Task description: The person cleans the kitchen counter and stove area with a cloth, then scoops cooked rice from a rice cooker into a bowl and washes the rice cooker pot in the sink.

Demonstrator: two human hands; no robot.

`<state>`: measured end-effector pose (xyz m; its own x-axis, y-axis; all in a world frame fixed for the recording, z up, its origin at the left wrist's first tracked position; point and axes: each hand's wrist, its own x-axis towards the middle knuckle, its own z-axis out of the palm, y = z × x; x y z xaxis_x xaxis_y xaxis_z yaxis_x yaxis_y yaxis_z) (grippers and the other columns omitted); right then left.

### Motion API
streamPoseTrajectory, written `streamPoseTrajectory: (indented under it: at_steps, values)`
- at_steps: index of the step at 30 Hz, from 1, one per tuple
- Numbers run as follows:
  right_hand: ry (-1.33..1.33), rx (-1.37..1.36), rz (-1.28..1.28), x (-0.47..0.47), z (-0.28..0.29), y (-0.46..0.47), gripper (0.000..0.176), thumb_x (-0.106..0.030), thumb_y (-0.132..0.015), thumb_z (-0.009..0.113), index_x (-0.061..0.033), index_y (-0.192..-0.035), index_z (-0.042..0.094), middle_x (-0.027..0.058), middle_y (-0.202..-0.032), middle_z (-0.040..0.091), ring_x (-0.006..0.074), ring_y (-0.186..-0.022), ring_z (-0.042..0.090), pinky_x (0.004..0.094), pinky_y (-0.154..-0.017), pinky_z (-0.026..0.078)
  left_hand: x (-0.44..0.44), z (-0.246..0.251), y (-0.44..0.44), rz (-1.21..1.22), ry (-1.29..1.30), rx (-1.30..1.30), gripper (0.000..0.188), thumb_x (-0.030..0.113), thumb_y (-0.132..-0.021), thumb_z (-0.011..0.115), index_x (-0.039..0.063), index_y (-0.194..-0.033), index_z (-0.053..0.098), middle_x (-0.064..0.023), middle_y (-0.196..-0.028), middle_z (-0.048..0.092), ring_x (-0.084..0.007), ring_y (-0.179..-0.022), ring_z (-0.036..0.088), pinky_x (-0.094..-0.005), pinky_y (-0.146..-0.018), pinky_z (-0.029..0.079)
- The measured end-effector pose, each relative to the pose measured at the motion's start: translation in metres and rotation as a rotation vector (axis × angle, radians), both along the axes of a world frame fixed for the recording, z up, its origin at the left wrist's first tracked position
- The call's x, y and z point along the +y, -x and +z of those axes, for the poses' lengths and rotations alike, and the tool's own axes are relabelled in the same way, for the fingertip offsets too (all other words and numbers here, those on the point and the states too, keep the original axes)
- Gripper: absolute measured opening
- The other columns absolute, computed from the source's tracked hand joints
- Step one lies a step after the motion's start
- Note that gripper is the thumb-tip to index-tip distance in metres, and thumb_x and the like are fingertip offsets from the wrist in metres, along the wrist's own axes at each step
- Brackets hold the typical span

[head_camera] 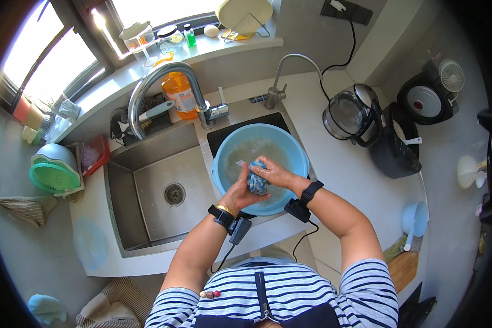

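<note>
A bunched blue-and-white patterned cloth (257, 180) is squeezed between my two hands above the light-blue plastic basin (298, 164). My left hand (242, 192) cups it from the left and below, thumb raised along its side. From the upper right, my right hand (274, 171) presses on it with curled fingers. Cloudy, sudsy water (262, 146) lies in the basin under the cloth. The basin rests on a black board at the right of the steel sink. Each wrist wears a black strap with a cabled box.
Left of the basin is the steel sink bowl (168, 164) with a drain. A tall curved faucet (164, 71) arches over it, near an orange detergent bottle (180, 94). A thin tap (275, 92), glass kettle (348, 110) and open black rice cooker (393, 141) stand to the right.
</note>
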<state>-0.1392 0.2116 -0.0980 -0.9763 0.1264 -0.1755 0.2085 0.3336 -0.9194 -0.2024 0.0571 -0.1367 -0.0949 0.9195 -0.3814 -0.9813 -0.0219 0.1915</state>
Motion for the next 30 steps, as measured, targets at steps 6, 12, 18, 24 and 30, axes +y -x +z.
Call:
streamPoseTrajectory:
  at_steps: [6, 12, 18, 24, 30]
  values:
    - [0.709, -0.468, 0.171, 0.007, 0.013, 0.0, 0.058, -0.036, -0.084, 0.064, -0.0092, -0.133, 0.049, 0.0132, -0.125, 0.052, 0.0192, -0.112, 0.05, 0.0304, -0.098, 0.039, -0.001, 0.039, -0.01, -0.151, 0.163, 0.253, 0.04, 0.033, -0.085, 0.068, 0.014, -0.117, 0.055, -0.0066, -0.107, 0.058, -0.0252, -0.087, 0.058, -0.035, -0.067, 0.053]
    - [0.446, -0.092, 0.312, 0.0, 0.034, 0.022, 0.041, -0.022, -0.08, 0.067, -0.0039, -0.116, 0.063, 0.0085, -0.104, 0.065, 0.0153, -0.092, 0.059, 0.0278, -0.084, 0.047, 0.005, 0.044, -0.003, -0.215, 0.191, 0.183, 0.018, 0.013, -0.081, 0.068, 0.008, -0.092, 0.054, -0.0044, -0.073, 0.052, -0.0146, -0.06, 0.048, -0.0235, -0.045, 0.033]
    - [0.244, 0.006, 0.041, -0.022, -0.002, 0.037, 0.035, -0.018, -0.085, 0.06, -0.0069, -0.118, 0.062, 0.0123, -0.1, 0.067, 0.0169, -0.09, 0.061, 0.0292, -0.083, 0.048, 0.011, 0.015, 0.014, -0.347, 0.442, 0.564, 0.014, 0.021, -0.082, 0.066, 0.015, -0.084, 0.054, 0.0022, -0.072, 0.05, -0.0103, -0.06, 0.046, -0.0238, -0.048, 0.033]
    - [-0.033, 0.244, -0.421, -0.043, -0.052, 0.043, 0.027, -0.019, -0.091, 0.049, -0.0099, -0.111, 0.064, 0.0196, -0.108, 0.063, 0.038, -0.1, 0.059, 0.042, -0.086, 0.047, 0.031, -0.106, 0.029, -0.469, 0.34, 1.683, 0.027, 0.023, -0.093, 0.045, 0.016, -0.119, 0.051, -0.0052, -0.117, 0.049, -0.0205, -0.107, 0.044, -0.0331, -0.09, 0.033]
    - [0.115, 0.19, -1.005, -0.047, -0.076, 0.047, 0.026, -0.019, -0.09, 0.043, -0.0057, -0.086, 0.064, 0.0175, -0.093, 0.066, 0.0362, -0.094, 0.061, 0.0416, -0.083, 0.048, 0.03, -0.067, 0.027, -0.779, 0.681, 2.034, 0.037, 0.027, -0.091, 0.05, 0.009, -0.123, 0.052, -0.0105, -0.123, 0.057, -0.0262, -0.114, 0.053, -0.037, -0.094, 0.042]
